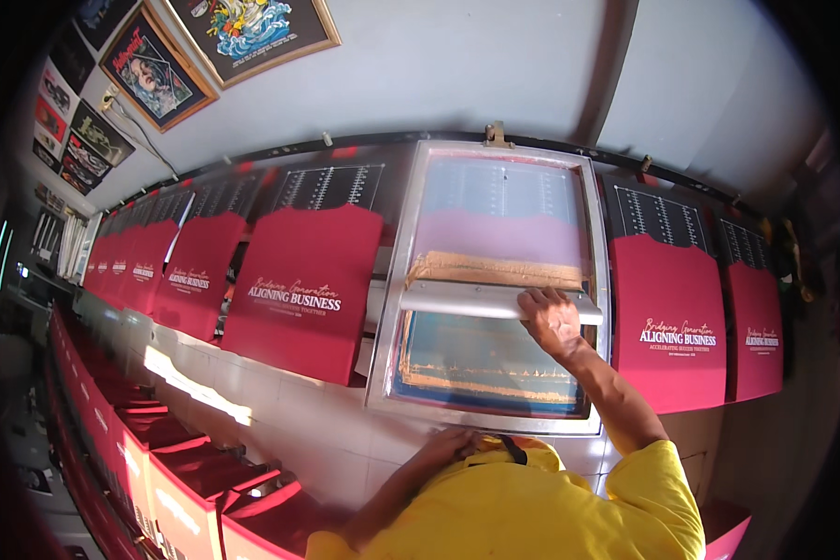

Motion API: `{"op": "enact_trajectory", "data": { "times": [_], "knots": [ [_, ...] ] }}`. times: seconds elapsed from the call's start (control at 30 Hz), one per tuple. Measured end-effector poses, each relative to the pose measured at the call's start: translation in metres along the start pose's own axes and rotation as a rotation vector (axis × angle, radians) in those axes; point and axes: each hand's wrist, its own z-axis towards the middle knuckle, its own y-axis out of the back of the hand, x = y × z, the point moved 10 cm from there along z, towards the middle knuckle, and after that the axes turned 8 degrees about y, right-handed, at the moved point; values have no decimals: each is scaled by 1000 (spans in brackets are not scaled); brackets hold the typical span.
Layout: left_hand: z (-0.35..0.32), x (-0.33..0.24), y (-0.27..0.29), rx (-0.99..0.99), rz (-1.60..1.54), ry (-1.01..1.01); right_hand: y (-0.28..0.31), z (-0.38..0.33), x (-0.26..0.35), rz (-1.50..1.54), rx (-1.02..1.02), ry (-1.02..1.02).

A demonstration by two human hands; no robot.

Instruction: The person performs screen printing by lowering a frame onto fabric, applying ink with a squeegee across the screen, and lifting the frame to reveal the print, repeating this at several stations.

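Right hand (551,317) gripping squeegee (495,301), dragging gold ink across screen frame (397,317) lying mid-bench over red bag. Left hand (448,443) pressing frame's near edge; grip unclear. Judged mid-stroke; next needing even pressure toward near edge.

My yellow short-sleeved shirt (532,504) fills the lower middle of the frame — loose, creased fabric — with a dark strap (511,449) at its collar; both forearms bare.

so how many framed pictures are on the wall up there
2 framed pictures on the wall at upper left: one at the top edge, cropped by the frame, and a smaller one left of it. Unframed posters hang further left.
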Motion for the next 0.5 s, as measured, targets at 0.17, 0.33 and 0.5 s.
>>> {"op": "enact_trajectory", "data": {
  "times": [0.17, 0.33, 0.5],
  "knots": [
    [-17, -21, -11, -10, 28, -8, 15, 10, -15, -83, -77, -31],
    [-3, -8, -8, 25, 8, -3, -6, 12, -19, -72, 9, -37],
    [-7, -11, -7, 100, 2, 9, -19, 47, -60, 59, 487, -347]
  ]
}}
